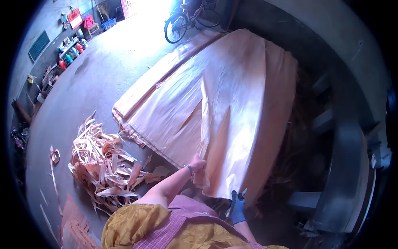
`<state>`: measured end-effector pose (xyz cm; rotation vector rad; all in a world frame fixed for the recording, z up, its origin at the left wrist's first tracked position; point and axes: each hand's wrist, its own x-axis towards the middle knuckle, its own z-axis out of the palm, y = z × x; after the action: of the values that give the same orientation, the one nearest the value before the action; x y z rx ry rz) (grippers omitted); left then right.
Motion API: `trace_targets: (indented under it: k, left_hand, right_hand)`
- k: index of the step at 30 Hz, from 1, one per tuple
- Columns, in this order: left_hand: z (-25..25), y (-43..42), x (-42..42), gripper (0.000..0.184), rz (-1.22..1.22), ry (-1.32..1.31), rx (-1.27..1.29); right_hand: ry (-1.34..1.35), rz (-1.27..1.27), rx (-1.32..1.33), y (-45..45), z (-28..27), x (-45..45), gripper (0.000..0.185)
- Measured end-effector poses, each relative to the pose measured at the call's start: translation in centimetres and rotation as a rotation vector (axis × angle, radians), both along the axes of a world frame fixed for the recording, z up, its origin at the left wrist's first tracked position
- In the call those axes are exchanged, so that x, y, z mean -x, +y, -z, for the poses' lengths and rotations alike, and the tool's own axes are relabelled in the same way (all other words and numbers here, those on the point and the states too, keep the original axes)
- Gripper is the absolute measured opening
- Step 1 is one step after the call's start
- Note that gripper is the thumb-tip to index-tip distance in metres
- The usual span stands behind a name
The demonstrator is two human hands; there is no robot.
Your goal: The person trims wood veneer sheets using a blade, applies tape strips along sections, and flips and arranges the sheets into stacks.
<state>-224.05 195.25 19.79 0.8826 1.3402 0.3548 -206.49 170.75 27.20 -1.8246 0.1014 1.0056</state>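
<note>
A large stack of thin, pale wood veneer sheets point(174, 120) spreads out in front of me. The top veneer sheet point(238, 137) is lifted and buckled, with a long fold running down toward me. My left hand point(198, 163), bare with a band at the wrist, is closed on the sheet's near edge beside that fold. Farther right, my right hand point(237, 208) wears a blue glove with dark fingertips and pinches the sheet's near corner. A small pale sliver shows at its fingertips; what it is I cannot tell.
A heap of torn veneer strips point(103, 166) lies on the floor to the left. Dark machinery point(344, 166) stands along the right side. A bicycle point(178, 27) is parked beyond the stack near the bright doorway. Shelves with bottles point(72, 50) line the left wall.
</note>
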Motion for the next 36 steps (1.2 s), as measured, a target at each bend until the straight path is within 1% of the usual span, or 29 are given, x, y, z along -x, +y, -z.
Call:
trace_targets:
  k: [5,6,7,10,13,14,15,16,17,18,19,20,21,22,24,25,26,28,29,30,31,32,33,34,35,36]
  left_hand:
    - [-3.3,-2.7,-1.5,0.037,-0.033,-0.269,-0.068]
    - [-4.1,-3.0,-1.7,0.036,-0.031,-0.317,-0.072]
    - [-5.0,-3.4,-1.8,0.037,-0.005,-0.312,-0.046]
    - [-7.7,-4.7,-2.3,0.038,0.084,-0.276,0.013]
    - [-12.4,-6.6,-3.4,0.036,0.173,-0.219,-0.004]
    - [-14.5,-7.4,-4.0,0.035,0.197,-0.192,-0.028]
    - [-15.2,-8.2,-4.6,0.035,0.229,-0.164,-0.051]
    - [-12.4,-8.5,-5.6,0.033,0.302,-0.185,-0.037]
    - [-13.3,-9.6,-6.5,0.03,0.311,-0.216,-0.025]
    - [-15.1,-10.8,-7.8,0.027,0.317,-0.249,-0.014]
    - [-16.3,-12.9,-9.2,0.02,0.219,-0.372,-0.111]
    - [-16.2,-14.2,-11.0,0.02,0.206,-0.397,-0.133]
    - [-17.8,-15.7,-12.4,0.02,0.262,-0.361,-0.145]
    - [-19.0,-16.8,-13.9,0.02,0.322,-0.324,-0.161]
    - [-19.3,-19.7,-17.6,0.019,0.345,-0.296,-0.12]
    - [-19.6,-21.5,-19.8,0.018,0.322,-0.324,-0.154]
    - [-20.1,-22.9,-21.7,0.016,0.367,-0.331,-0.126]
    - [-21.6,-25.8,-26.1,0.017,0.391,-0.35,-0.086]
    - [-23.0,-27.1,-28.7,0.018,0.418,-0.335,-0.085]
    - [-24.6,-28.3,-31.2,0.018,0.435,-0.32,-0.079]
    - [-25.8,-29.5,-33.4,0.019,0.446,-0.303,-0.07]
    - [-26.4,-30.5,-36.0,0.018,0.435,-0.352,-0.067]
    - [-25.3,-30.9,-38.0,0.018,0.426,-0.401,-0.068]
    - [-25.7,-31.2,-40.4,0.018,0.412,-0.454,-0.075]
    - [-26.9,-31.7,-42.7,0.021,0.444,-0.425,-0.082]
    - [-27.3,-32.0,-44.9,0.021,0.449,-0.453,-0.086]
  right_hand:
    - [-0.115,-0.039,-0.073,-1.9,-1.0,0.3,0.042]
    - [-0.067,-0.042,-0.068,-2.4,-2.0,0.2,0.038]
    - [-0.018,-0.046,-0.062,-2.9,-3.0,0.1,0.033]
    - [-0.012,-0.034,-0.13,-4.3,-5.5,-0.2,0.025]
    - [-0.141,-0.021,-0.214,-6.2,-8.6,-1.1,0.02]
    - [-0.084,-0.02,-0.26,-7.1,-8.9,-1.9,0.018]
    - [-0.027,-0.011,-0.308,-8.2,-8.8,-3.0,0.017]
    - [0.008,-0.004,-0.312,-10.2,-8.4,-4.6,0.016]
    - [0.042,0.004,-0.315,-12.3,-7.9,-6.2,0.015]
    - [0.076,0.012,-0.318,-14.1,-8.1,-7.6,0.014]
    - [0.069,0.011,-0.296,-16.1,-8.0,-8.9,0.015]
    - [0.063,0.008,-0.272,-17.9,-9.5,-10.5,0.016]
    - [0.027,0.034,-0.222,-19.1,-12.1,-11.5,0.018]
    - [0.01,0.027,-0.221,-20.6,-12.1,-13.4,0.019]
    - [-0.016,0.024,-0.208,-25.5,-12.6,-17.4,0.022]
    - [-0.03,0.04,-0.247,-27.8,-12.8,-19.4,0.022]
    - [-0.053,0.039,-0.229,-30.1,-13.3,-21.3,0.023]
    - [-0.1,0.026,-0.184,-34.1,-16.2,-25.2,0.024]
    - [-0.062,0.046,-0.175,-35.8,-18.7,-27.1,0.024]
    - [-0.112,0.042,-0.143,-37.4,-19.0,-29.5,0.025]
    - [-0.124,0.083,-0.213,-39.0,-19.7,-31.5,0.025]
    - [-0.141,0.12,-0.285,-40.1,-20.9,-33.9,0.025]
    - [-0.09,0.122,-0.277,-41.0,-22.1,-35.2,0.025]
    - [-0.094,0.122,-0.243,-42.1,-23.5,-37.3,0.023]
    - [-0.135,0.136,-0.225,-43.1,-23.9,-39.6,0.023]
    - [-0.177,0.15,-0.203,-44.2,-24.2,-42.0,0.023]
